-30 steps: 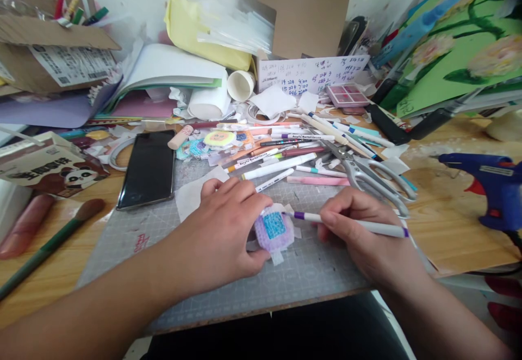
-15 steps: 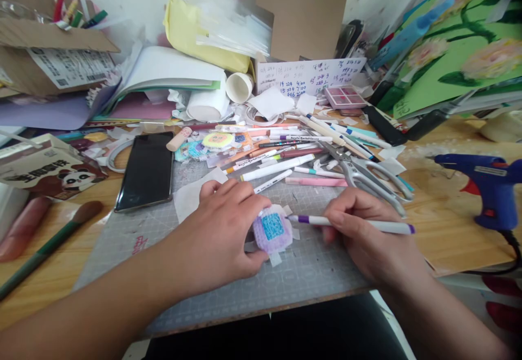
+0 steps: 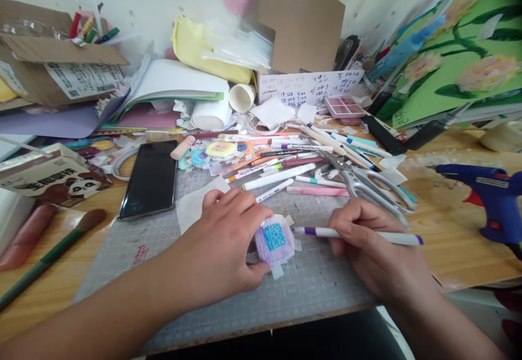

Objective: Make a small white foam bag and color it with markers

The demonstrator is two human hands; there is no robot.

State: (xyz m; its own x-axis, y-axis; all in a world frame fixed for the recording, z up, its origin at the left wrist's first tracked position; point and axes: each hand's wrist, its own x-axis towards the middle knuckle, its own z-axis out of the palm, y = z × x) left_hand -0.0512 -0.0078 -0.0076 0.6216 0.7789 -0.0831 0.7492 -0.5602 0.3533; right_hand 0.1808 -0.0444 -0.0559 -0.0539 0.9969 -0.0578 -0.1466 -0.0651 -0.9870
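A small rounded piece, lilac with a blue square in its middle, lies on the grey cutting mat. Bits of clear tape stick out from its edges. My left hand grips it by its left side, thumb below and fingers above. In my right hand is a white marker with purple bands, held like a pen. The marker's tip points left and is close to the piece's right edge; whether it touches, I cannot tell. A sheet of white paper lies partly under my left hand.
Many markers and silver scissors are heaped behind my hands. A black phone lies at left, near a green-handled brush. At right rests a blue glue gun. Cardboard and papers stand along the wall.
The marker tip has shifted slightly right, a little farther from the lilac piece. My left hand keeps its grip. The whole view has tilted slightly, moving the scene a little lower.
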